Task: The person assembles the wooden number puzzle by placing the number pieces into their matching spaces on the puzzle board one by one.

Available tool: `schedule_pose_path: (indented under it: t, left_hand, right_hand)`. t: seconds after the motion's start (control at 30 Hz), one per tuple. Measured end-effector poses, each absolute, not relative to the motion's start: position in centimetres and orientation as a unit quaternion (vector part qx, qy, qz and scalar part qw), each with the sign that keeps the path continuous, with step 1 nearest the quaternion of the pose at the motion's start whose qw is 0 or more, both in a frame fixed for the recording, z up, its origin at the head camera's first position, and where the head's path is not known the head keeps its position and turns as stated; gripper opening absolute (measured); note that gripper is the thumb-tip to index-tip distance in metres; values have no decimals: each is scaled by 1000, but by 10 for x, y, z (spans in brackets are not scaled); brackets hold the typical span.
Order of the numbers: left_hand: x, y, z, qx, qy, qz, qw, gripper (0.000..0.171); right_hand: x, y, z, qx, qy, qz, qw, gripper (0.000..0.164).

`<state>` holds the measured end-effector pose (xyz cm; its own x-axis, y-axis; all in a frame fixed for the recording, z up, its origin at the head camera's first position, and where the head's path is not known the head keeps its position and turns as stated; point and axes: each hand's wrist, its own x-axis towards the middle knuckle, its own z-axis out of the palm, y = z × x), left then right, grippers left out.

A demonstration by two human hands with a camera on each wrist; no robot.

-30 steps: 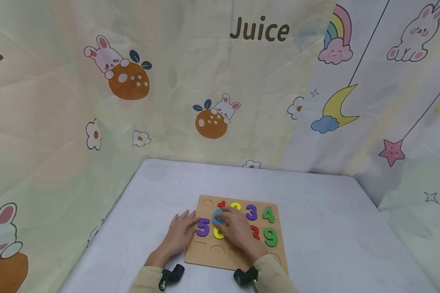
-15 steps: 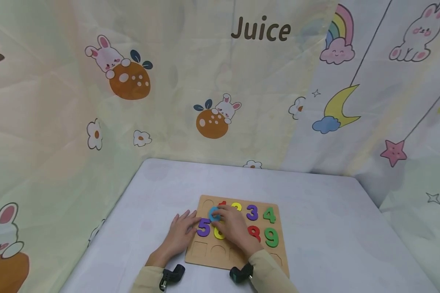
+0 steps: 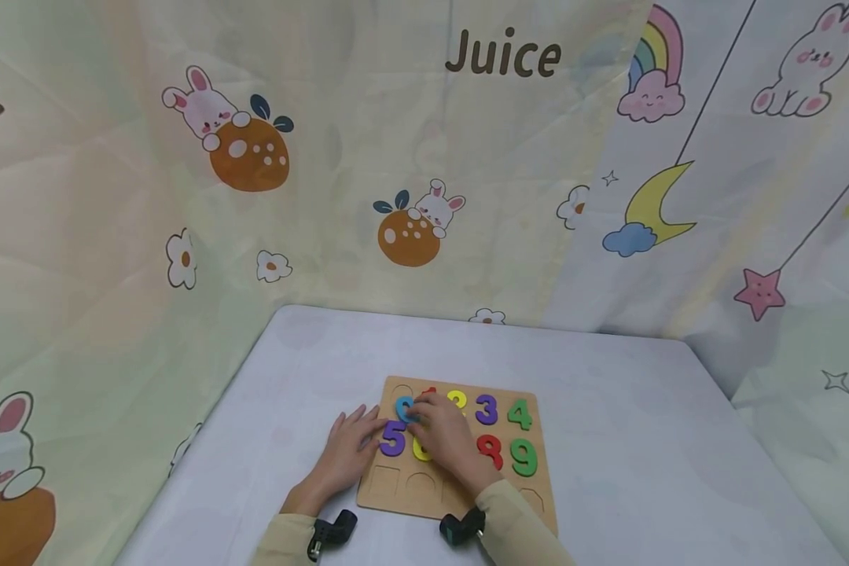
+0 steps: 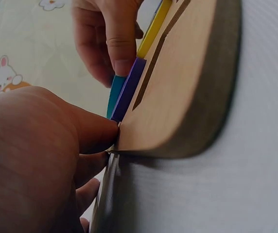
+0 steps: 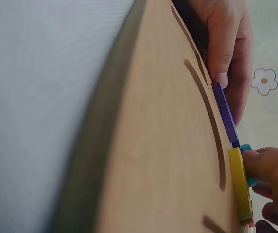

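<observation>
In the head view my right hand [image 3: 447, 436] pinches a blue ring-like number piece, seemingly a zero [image 3: 403, 409], between thumb and fingers. It is over the upper left of a wooden number puzzle board [image 3: 373, 498], just beyond the purple five [image 3: 392, 440]. Part of the blue piece is hidden by the fingers. My left hand [image 3: 348, 450] lies at the board's left edge, fingers extended; in the left wrist view its thumb [image 4: 97, 133] touches the board's edge beside the purple five [image 4: 129, 90]. A yellow six [image 3: 420, 450] is partly covered by my right hand.
On the board are also a red one [image 3: 429, 391], yellow two [image 3: 457, 398], purple three [image 3: 486, 409], green four [image 3: 520, 414], red eight [image 3: 490, 450] and green nine [image 3: 523, 457]. Outlined recesses line its near side. A white table [image 3: 637, 440] surrounds it; a printed curtain [image 3: 325, 157] stands behind.
My right hand has shifted left and slightly away from me, bringing the blue zero toward the board's upper-left corner. The left hand has stayed in place.
</observation>
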<state>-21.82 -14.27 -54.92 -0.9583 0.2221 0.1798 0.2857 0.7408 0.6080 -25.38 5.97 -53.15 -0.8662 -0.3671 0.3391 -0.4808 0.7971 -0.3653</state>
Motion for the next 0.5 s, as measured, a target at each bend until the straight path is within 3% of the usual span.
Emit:
schedule_pose_path:
  t: [0.5]
  left_hand:
    - [-218,-143,-549,-141,-930,-335,52,33]
  right_hand:
    - [-254,52,-529,247,-946,156,141,22]
